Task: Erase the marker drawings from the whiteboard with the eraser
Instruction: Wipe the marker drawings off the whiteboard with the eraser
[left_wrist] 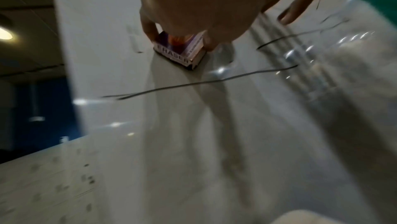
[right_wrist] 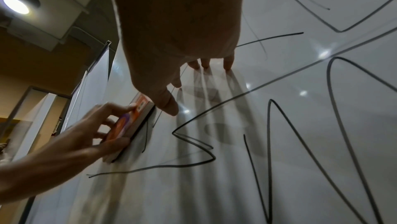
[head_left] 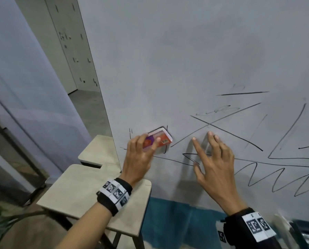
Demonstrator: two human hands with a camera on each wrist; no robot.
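While wiping on the whiteboard (head_left: 186,51) goes on: best done with the felt face kept flat and pressed evenly, worked in overlapping passes rightward from the left edge into the dense scribbles.

Upright grey whiteboard, filling most of the head view, faintly smudged across its upper part. Black marker drawings (head_left: 257,177) spread over its lower right: crossed lines, a long zigzag, loose strokes, nearly all unerased. Two pale wooden stools (head_left: 89,191) just beside the board's lower left edge.

Right hand (head_left: 216,160) spread wide, fingers straight, fingertips (right_wrist: 227,65) braced against the board among the lines, holding nothing.

Left hand (head_left: 139,155) curled round the eraser (head_left: 157,141), thumb on one long side, fingers on the other.

Small orange and purple eraser, dark felt flat against the board near its left edge, over a few short strokes, close beside the right hand.
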